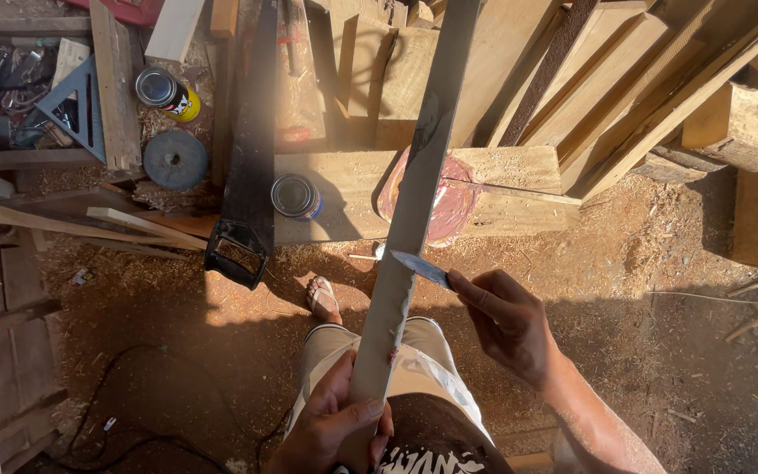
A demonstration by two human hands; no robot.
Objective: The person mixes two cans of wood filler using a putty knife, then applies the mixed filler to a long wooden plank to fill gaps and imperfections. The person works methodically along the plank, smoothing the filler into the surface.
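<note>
Your left hand (337, 421) at 6 o'clock wrapped round lower end of long pale wooden strip (411, 189), running up twd 12. Right hand (506, 320) at 4 o'clock pinches small thin metal blade (420, 268), tip touching strip edge mid-length. Strip looks mostly smooth, grey; judge scraping partway, lower stretch left.

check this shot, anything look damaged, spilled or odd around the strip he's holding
Mostly ordinary workshop clutter. The long strip has small reddish marks near where the left hand grips it. The right hand holds a small blade against its edge. Sawdust covers the ground, and the handsaw lies across the planks.
</note>
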